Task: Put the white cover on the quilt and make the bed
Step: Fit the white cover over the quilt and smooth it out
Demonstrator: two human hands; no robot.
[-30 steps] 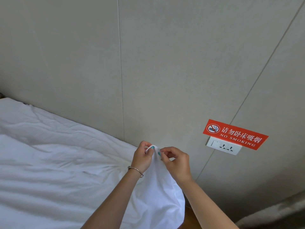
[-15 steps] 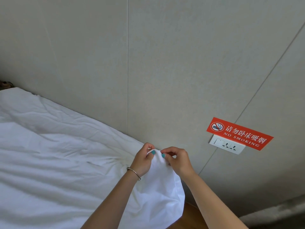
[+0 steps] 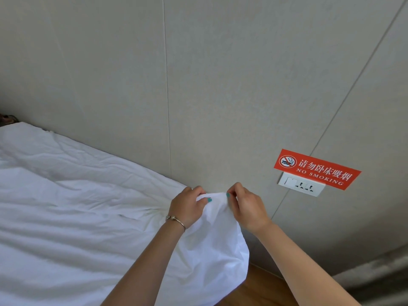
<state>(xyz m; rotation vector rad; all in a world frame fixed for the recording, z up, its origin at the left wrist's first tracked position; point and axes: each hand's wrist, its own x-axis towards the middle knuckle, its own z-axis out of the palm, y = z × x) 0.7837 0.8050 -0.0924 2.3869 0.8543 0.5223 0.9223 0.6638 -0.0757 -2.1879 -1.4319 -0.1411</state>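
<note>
The white cover (image 3: 77, 217) lies wrinkled across the bed, filling the lower left of the head view. One of its corners (image 3: 217, 198) is lifted close to the wall. My left hand (image 3: 187, 206), with a bracelet on the wrist, pinches that corner from the left. My right hand (image 3: 246, 207) pinches the same corner from the right. A narrow strip of white fabric is stretched between my two thumbs. Below them the cover hangs bunched over the bed's end (image 3: 216, 261). Whether the quilt is inside it cannot be seen.
A grey panelled wall (image 3: 220, 85) rises directly behind the bed. A red no-smoking sign (image 3: 316, 169) sits above a white wall socket (image 3: 301, 184) at right. A strip of wooden floor (image 3: 258, 288) shows below the hanging cover, with a grey edge (image 3: 375, 274) at lower right.
My hands, holding the corner throughout, have moved slightly apart, spreading the fabric between them. The view has shifted a little relative to the wall.
</note>
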